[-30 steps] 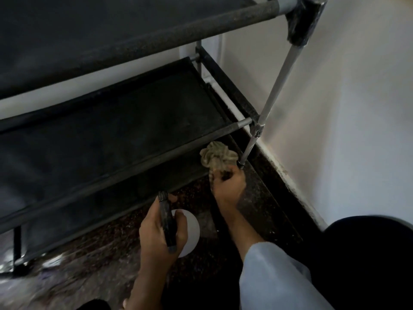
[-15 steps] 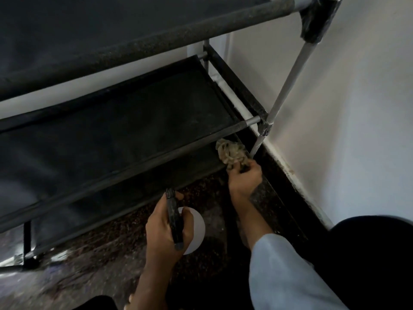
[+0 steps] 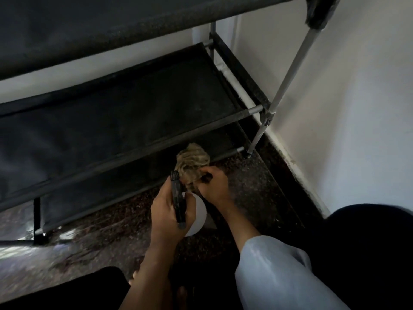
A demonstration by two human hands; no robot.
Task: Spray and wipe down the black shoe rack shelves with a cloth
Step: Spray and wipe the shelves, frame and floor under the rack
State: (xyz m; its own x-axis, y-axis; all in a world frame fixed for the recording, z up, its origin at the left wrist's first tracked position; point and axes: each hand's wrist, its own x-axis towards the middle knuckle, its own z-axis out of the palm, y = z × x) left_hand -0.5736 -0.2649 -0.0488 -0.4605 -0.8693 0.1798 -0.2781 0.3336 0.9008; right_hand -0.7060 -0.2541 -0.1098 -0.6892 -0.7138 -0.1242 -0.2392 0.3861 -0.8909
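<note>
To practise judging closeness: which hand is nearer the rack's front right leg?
Right. The right hand, gripping the cloth, is left of the leg; the left hand, holding the spray bottle, sits farther back.

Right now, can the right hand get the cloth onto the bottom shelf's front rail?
Probably yes. The right hand holds the cloth right beside the bottom front rail, and nothing lies between them.

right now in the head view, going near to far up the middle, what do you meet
left hand gripping the spray bottle → cloth bunched in the right hand → front rail of the lowest shelf → middle shelf → top shelf
</note>
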